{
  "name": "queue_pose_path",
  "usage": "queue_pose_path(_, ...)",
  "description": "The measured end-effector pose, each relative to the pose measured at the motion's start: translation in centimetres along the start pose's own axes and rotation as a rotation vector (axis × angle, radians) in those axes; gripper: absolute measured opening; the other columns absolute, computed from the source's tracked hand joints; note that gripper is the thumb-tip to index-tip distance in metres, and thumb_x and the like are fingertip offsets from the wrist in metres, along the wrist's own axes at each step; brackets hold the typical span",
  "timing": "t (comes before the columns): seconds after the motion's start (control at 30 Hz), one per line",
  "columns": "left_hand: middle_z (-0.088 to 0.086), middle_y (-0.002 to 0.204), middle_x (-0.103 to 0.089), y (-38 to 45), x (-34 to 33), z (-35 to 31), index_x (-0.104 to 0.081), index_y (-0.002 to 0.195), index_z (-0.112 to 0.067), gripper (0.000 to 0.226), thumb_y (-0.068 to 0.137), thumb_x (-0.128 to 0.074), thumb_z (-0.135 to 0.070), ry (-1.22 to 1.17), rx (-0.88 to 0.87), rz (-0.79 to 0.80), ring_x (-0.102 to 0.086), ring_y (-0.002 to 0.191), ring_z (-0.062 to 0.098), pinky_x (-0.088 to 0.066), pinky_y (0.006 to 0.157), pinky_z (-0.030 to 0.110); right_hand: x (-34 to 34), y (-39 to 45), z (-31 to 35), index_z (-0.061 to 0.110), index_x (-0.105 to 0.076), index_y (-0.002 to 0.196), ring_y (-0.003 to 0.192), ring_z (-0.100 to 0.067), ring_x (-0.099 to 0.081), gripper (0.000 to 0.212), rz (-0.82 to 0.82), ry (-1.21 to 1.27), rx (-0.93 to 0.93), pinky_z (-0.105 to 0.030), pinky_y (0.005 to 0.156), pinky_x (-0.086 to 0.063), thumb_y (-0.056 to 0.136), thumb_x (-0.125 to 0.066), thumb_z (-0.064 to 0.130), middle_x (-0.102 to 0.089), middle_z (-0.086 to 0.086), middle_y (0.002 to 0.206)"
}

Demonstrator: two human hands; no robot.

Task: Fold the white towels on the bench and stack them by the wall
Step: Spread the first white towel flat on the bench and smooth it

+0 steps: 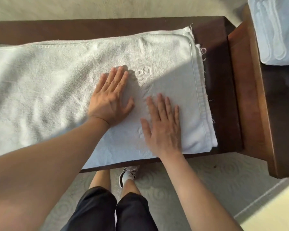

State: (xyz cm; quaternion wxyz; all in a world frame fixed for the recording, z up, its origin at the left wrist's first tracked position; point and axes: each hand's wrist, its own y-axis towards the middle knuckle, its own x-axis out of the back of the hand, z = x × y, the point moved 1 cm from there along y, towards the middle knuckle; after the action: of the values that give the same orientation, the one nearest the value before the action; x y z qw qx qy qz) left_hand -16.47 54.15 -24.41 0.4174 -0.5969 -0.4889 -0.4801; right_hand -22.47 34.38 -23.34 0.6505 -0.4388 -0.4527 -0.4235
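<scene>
A long white towel (60, 77) lies flat along the dark wooden bench (213, 35), folded lengthwise with its layered, frayed end at the right. My left hand (110, 97) presses flat on the towel near its middle, fingers straight and pointing away from me. Just to its right my right hand (162, 124) also lies flat on the towel, fingers spread. Neither hand grips the cloth. A stack of folded white towels (279, 30) sits at the upper right on a neighbouring surface.
A brown wooden frame (250, 104) adjoins the bench's right end. Pale patterned carpet (207, 177) covers the floor in front of the bench. My legs in dark shorts and one white shoe (128, 176) stand at the bench's front edge. A pale yellow surface (277, 212) fills the lower right corner.
</scene>
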Motion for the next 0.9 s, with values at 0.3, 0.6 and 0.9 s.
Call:
queue_pose_path(0.3, 0.008, 0.167, -0.019, -1.4, 2.9, 0.0, -0.037, 0.155, -0.012, 0.068, 0.097, -0.032, -0.047, -0.334, -0.006, 0.073, -0.009, 0.156, 0.024, -0.005, 0.128, 0.041, 0.7, 0.2, -1.0, 0.027, 0.002, 0.161, 0.156, -0.027, 0.005, 0.071, 0.024, -0.035, 0.008, -0.056, 0.124, 0.002, 0.101, -0.014, 0.061, 0.003, -0.003, 0.169)
queue_pose_path(0.6, 0.001, 0.170, -0.008, -15.2, 3.1, 7.1, -0.014, 0.162, -0.030, 0.072, 0.098, -0.029, -0.059, -0.043, 0.214, 0.154, 0.001, 0.157, 0.024, -0.002, 0.127, 0.049, 2.4, -0.9, -6.7, 0.029, -0.001, 0.161, 0.155, -0.020, 0.010, 0.066, 0.057, -0.061, -0.190, -0.053, 0.124, -0.001, 0.101, -0.011, 0.055, 0.006, -0.002, 0.169)
queue_pose_path(0.9, 0.000, 0.170, -0.004, -15.7, 2.9, 7.9, -0.010, 0.162, -0.019, 0.068, 0.103, -0.024, -0.050, -0.107, 0.214, 0.143, 0.001, 0.157, 0.020, -0.007, 0.127, 0.045, -1.4, 3.5, 16.4, 0.022, -0.014, 0.161, 0.156, -0.025, 0.000, 0.059, -0.014, 0.151, 0.122, -0.051, 0.125, 0.000, 0.106, -0.026, 0.040, -0.007, -0.005, 0.169)
